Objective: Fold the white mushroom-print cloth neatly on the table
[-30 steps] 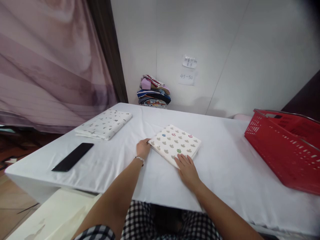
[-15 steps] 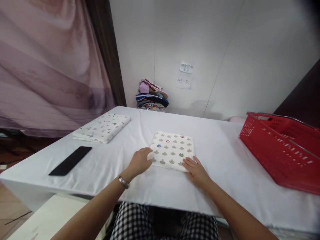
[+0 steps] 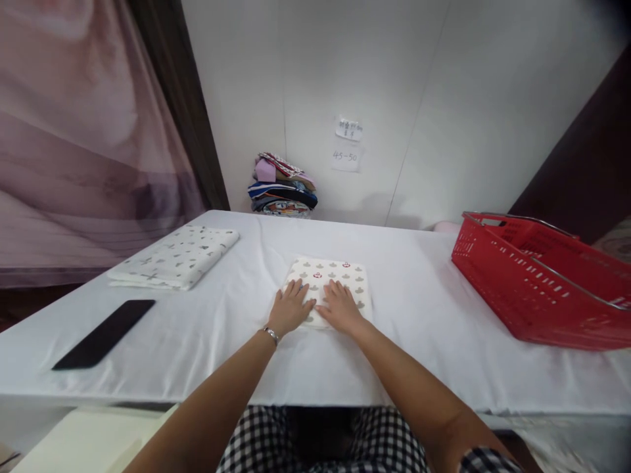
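Both palms are laid flat, fingers spread: the left hand [image 3: 290, 308] and right hand [image 3: 340, 309] are pressed side by side on the folded patterned cloth [image 3: 329, 281] at the centre of the white-covered table [image 3: 424, 341]. A second folded cloth [image 3: 175, 256] and a black phone [image 3: 104, 324] are seen to the left, a red basket [image 3: 537, 279] at the right edge. Stacked fabrics [image 3: 282, 187] are set against the wall.

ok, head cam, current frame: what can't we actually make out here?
Head view only:
- Folded patterned cloth: near part hidden under the left hand and right hand.
- Red basket: right end cut off by the frame edge; its wall hides the contents.
- Paper notes on the wall: upper writing too small to read.
- Clothes pile: single items can't be told apart.
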`<state>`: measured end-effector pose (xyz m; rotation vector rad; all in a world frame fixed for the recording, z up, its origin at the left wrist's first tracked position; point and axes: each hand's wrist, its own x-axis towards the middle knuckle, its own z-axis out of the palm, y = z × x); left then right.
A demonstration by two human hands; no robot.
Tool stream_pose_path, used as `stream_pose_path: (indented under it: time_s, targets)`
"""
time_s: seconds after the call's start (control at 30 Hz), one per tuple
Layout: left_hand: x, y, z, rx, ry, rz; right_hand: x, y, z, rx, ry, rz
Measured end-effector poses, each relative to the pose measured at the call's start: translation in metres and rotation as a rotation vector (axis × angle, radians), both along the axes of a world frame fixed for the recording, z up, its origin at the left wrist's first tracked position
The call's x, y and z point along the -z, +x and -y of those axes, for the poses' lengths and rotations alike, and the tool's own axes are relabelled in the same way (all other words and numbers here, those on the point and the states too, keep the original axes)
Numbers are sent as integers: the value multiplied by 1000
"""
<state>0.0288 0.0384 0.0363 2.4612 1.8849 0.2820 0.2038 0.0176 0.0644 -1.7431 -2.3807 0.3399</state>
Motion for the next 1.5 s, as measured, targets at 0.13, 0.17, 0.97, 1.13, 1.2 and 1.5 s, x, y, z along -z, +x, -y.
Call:
stream_pose_path:
  time_s: [0.13,0.17,0.97,1.13,1.2,1.5]
  targets:
    - [-2,-2,0,0,-30,8,11,8,-15,124,-75,34]
    - [-3,-1,-1,-4,-54,12,14,10,-16,129,-63,35]
    - [-19,14,-44,-181,-233,119,29,38,-23,280,4,87]
    - [-16,12,-60,-255,-212,142,30,39,-24,261,-8,53]
    - [-11,10,-62,-295,-217,180,30,40,-24,263,-15,41]
    - [-6,8,-71,-400,-258,219,33,40,-24,269,0,47]
